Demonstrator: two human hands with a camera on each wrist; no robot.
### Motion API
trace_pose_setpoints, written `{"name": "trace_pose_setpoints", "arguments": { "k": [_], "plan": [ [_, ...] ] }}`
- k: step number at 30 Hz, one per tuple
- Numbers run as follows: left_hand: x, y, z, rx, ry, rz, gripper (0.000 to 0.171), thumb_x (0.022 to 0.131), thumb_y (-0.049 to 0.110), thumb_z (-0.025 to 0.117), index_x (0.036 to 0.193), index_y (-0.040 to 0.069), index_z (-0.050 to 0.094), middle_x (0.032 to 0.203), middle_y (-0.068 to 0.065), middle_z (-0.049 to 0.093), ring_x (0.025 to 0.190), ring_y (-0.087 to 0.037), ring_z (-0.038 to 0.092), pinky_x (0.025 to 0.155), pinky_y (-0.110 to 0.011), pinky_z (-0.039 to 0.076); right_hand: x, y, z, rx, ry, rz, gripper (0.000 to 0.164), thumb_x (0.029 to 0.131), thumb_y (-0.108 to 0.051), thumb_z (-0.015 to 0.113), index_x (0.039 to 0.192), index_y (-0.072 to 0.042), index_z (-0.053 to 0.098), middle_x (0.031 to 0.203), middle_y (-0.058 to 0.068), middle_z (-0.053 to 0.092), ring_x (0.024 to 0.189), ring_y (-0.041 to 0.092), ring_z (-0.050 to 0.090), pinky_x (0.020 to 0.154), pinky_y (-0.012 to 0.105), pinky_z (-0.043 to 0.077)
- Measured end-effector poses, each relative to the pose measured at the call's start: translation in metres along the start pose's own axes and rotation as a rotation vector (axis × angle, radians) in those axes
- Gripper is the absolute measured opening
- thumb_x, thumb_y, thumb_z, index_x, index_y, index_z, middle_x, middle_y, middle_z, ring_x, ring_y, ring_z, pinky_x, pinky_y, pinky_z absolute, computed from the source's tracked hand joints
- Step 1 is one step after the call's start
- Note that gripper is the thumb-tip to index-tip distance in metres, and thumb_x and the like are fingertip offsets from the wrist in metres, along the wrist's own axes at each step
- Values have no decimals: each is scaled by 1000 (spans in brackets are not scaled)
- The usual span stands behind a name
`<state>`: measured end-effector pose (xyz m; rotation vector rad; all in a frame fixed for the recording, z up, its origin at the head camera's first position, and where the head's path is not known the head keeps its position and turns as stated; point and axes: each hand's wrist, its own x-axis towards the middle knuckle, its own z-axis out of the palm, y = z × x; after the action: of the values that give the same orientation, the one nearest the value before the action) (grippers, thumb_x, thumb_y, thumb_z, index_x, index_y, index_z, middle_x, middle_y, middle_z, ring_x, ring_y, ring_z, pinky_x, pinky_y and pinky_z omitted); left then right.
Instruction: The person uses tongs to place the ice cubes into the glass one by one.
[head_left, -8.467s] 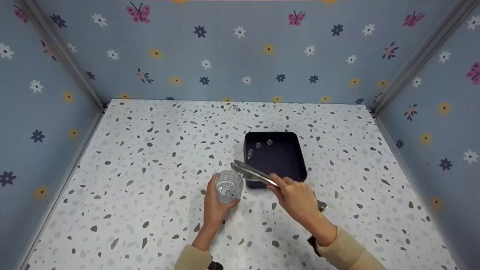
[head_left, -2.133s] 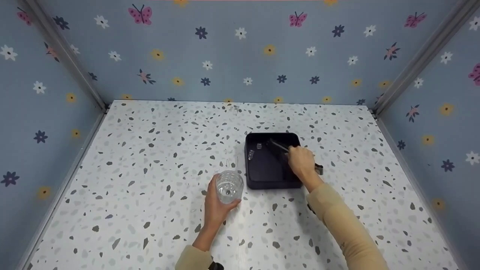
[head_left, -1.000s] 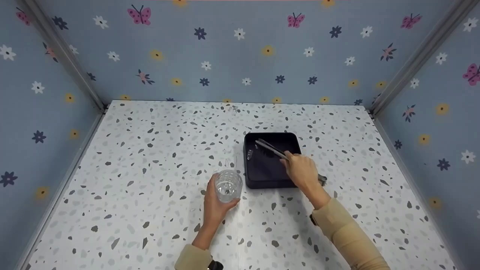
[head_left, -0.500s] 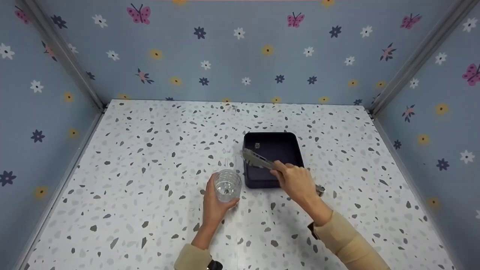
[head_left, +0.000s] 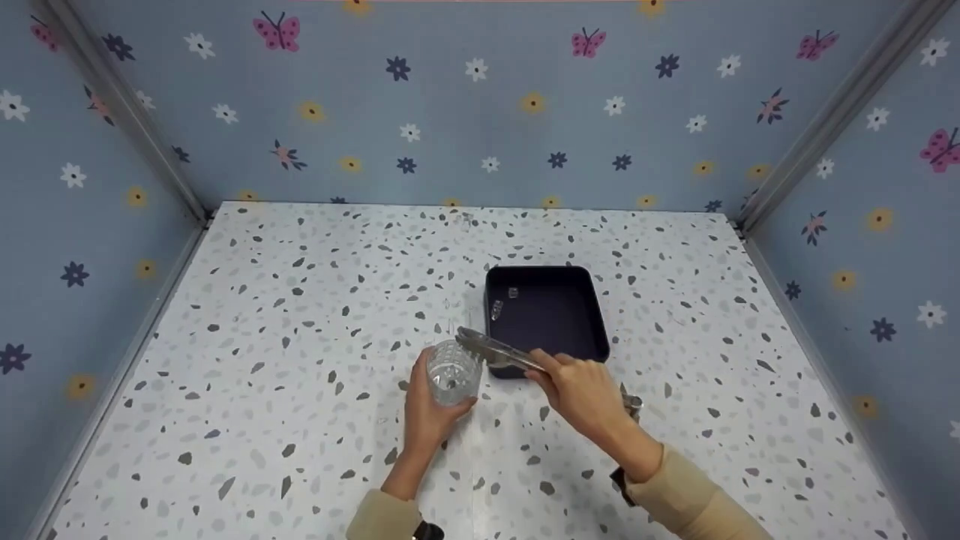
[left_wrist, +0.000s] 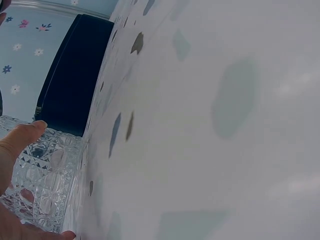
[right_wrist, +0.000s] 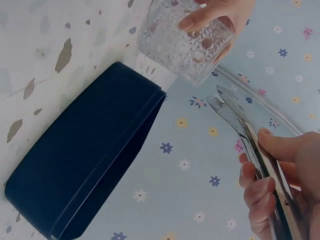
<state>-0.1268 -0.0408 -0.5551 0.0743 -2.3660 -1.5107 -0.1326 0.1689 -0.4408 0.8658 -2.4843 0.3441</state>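
A clear cut-glass tumbler (head_left: 454,373) stands on the speckled table, with the fingers and thumb of my left hand (head_left: 429,412) curled round it. My right hand (head_left: 589,394) grips metal tongs (head_left: 502,350) whose tips are at the tumbler's right rim in the head view. In the right wrist view, the tongs (right_wrist: 257,145) are nearly closed; whether a cube sits between their tips I cannot tell. Small clear cubes lie along the left side of a dark square box (head_left: 551,330), one cube (head_left: 513,292) behind the other cubes (head_left: 496,310).
The dark box stands right of the tumbler, its near-left corner partly under the tongs. Faint transparent pieces (head_left: 452,327) lie on the table behind the tumbler. Flowered panels (head_left: 480,112) enclose the table at the back and both sides.
The right hand has brought the tongs out of the box, left and nearer, to the tumbler's rim. A cube seen farther right in the box earlier is gone from there. The left hand stays put.
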Motion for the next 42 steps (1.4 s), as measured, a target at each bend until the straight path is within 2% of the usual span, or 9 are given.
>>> {"name": "trace_pose_setpoints", "arguments": {
  "k": [8,16,22,31,35,42],
  "plan": [
    [0,-1,1,-11,3,-8,100,51,11,84,134,3,29,132,-13,39,122,-28,34,105,-35,25,-4,-5,-1,-3,-24,-15,21,80,-28,64,94,-13,60,57,0,52,44,16,52,35,29,41],
    [-1,-1,1,-9,9,-2,101,51,10,85,135,4,29,132,-14,38,122,-28,34,105,-36,25,-5,-4,-6,-9,-55,47,32,81,-32,63,104,-10,61,66,4,57,49,20,55,38,31,44],
    [-1,-1,0,2,3,1,101,52,12,85,135,3,28,132,-14,38,121,-28,35,104,-36,26,-6,-1,-9,-10,-69,90,35,82,-33,61,107,-9,60,67,5,56,47,20,53,38,31,43],
    [-2,0,0,11,-11,-17,100,54,14,84,135,2,26,134,-15,35,123,-29,33,104,-36,25,-4,10,-11,-51,-48,130,39,83,-35,60,108,-5,59,68,8,56,42,20,47,34,30,37],
    [-2,1,0,14,-9,-22,100,54,14,83,135,2,26,134,-15,36,123,-29,33,105,-37,25,-2,17,-12,-73,-34,159,42,82,-35,60,109,-2,60,72,11,58,43,22,48,35,32,39],
    [-2,1,0,9,-4,-15,99,54,13,83,135,2,26,133,-15,36,122,-29,34,104,-37,25,3,32,-8,-118,-60,230,41,83,-35,60,109,-3,58,65,10,52,38,22,43,32,32,36]
  ]
}}
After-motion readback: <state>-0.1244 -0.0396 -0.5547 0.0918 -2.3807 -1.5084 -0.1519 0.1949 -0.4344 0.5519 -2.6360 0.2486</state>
